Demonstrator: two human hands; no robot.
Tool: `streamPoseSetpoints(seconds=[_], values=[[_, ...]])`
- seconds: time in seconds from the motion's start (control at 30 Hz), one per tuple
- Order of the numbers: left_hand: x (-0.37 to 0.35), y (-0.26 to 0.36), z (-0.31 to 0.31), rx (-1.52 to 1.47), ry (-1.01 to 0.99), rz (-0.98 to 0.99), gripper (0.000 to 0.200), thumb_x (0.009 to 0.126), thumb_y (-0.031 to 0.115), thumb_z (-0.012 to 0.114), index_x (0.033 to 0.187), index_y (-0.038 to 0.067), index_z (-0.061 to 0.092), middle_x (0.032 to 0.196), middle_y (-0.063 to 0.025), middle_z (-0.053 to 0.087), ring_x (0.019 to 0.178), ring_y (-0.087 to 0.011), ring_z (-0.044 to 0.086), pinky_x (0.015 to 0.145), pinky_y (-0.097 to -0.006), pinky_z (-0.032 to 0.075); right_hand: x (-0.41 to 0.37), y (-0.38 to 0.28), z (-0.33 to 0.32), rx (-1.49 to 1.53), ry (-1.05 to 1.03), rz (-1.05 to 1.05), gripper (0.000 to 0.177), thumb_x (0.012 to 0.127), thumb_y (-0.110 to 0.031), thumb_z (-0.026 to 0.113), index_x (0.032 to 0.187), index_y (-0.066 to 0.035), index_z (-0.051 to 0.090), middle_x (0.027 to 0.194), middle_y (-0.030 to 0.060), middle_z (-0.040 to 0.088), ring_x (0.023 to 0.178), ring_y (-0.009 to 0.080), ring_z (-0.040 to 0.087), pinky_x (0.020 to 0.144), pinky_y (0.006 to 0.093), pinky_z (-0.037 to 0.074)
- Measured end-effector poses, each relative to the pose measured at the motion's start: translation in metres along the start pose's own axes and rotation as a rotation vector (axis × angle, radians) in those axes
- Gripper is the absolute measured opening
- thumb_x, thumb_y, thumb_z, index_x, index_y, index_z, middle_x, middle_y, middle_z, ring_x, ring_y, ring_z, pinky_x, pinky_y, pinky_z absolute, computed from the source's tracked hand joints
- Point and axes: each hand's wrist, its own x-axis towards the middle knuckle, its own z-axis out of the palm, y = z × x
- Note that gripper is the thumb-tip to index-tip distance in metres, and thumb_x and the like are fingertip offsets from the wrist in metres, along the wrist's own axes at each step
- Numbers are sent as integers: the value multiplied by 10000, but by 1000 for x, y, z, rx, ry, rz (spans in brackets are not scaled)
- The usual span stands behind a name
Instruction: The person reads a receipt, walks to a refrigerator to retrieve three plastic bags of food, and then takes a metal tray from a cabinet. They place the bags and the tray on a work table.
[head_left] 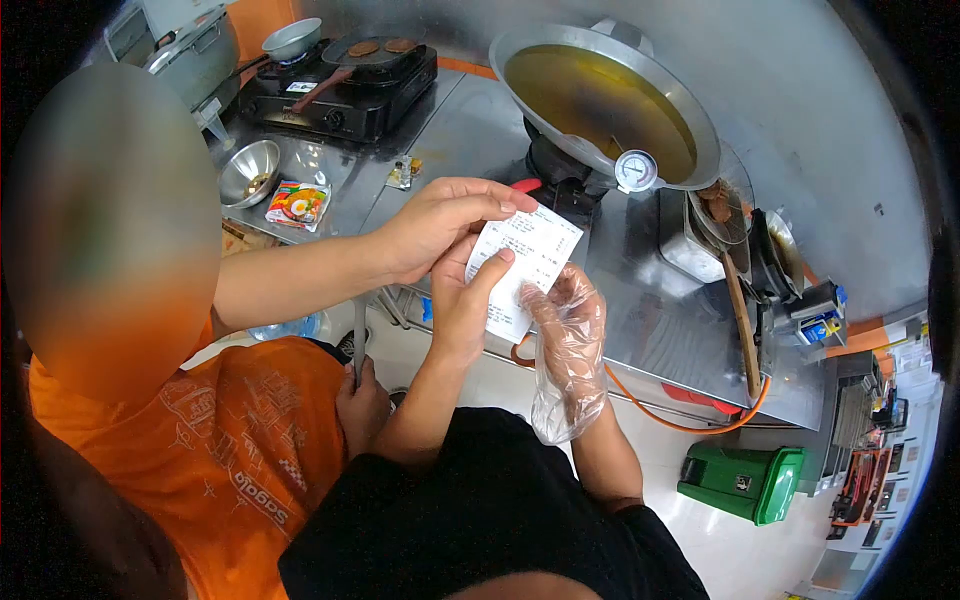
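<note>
A printed paper receipt [530,245] is held up in front of me, over the edge of the steel counter. My left hand [464,305] is bare and pinches its left side, thumb on the printed face. My right hand [570,325], in a clear plastic glove, grips the lower right edge between thumb and fingers. From the left, a co-worker's hand [445,220] touches the top corner of the paper. That person's other hand [362,405] is lower down, around a thin grey metal tool [360,335].
A big wok of oil [600,100] with a dial thermometer [636,171] stands behind the receipt. Left of it, a black gas stove [340,105] carries a pan with patties. A noodle packet [298,204] lies beside a steel bowl [249,174]. A green bin [735,483] stands on the floor.
</note>
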Motion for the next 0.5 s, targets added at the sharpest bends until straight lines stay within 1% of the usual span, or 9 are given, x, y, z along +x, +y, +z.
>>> streamPoseSetpoints(seconds=[0.3, 0.33, 0.37, 0.4, 0.43, 0.5], values=[[-1, 3, 6, -55, 27, 58, 281, 896, 45, 581, 1158, -56, 585, 1086, -104, 650, 953, -134, 628, 832, -249, 496, -1, 0, 2, 27, 7, 6, 179, 878, -13, 659, 1044, 2, 593, 956, 68, 665, 876, 96, 607, 745, 251, 488], [14, 20, 1, -54, 28, 59, 281, 896, 45, 581, 1158, -56, 585, 1086, -104, 650, 953, -134, 628, 832, -249, 496, -1, 0, 3, 44, 8, 10, 177, 878, -12, 659, 1042, 0, 593, 952, 64, 664, 870, 93, 606, 737, 246, 487], [42, 60, -4, 116, -249, -172, 287, 880, 21, 562, 1153, -59, 591, 1086, -117, 655, 961, -133, 632, 837, -255, 505, -1, -1, 4, 44, 8, 12, 177, 878, -12, 659, 1042, 0, 593, 952, 64, 664, 870, 93, 606, 737, 246, 487], [59, 81, -8, 287, -526, -405, 296, 863, -4, 543, 1149, -62, 597, 1087, -129, 660, 969, -131, 637, 841, -261, 515, -1, -2, 5, 55, 3, 5, 177, 879, -13, 660, 1042, 1, 592, 952, 63, 665, 869, 95, 608, 739, 247, 487], [61, 81, -11, 285, -526, -409, 296, 863, -4, 543, 1149, -62, 597, 1087, -129, 660, 969, -131, 637, 841, -261, 515, -2, -2, 5, 64, 1, 0, 178, 880, -14, 661, 1042, 3, 591, 952, 62, 665, 868, 96, 609, 740, 249, 488], [65, 78, -15, 248, -516, -424, 347, 840, -6, 496, 1165, -72, 599, 1078, -164, 661, 966, -160, 651, 881, -278, 522, -3, -1, 4, 56, 3, 6, 179, 880, -15, 661, 1043, 4, 590, 959, 66, 668, 872, 98, 612, 747, 250, 489]])
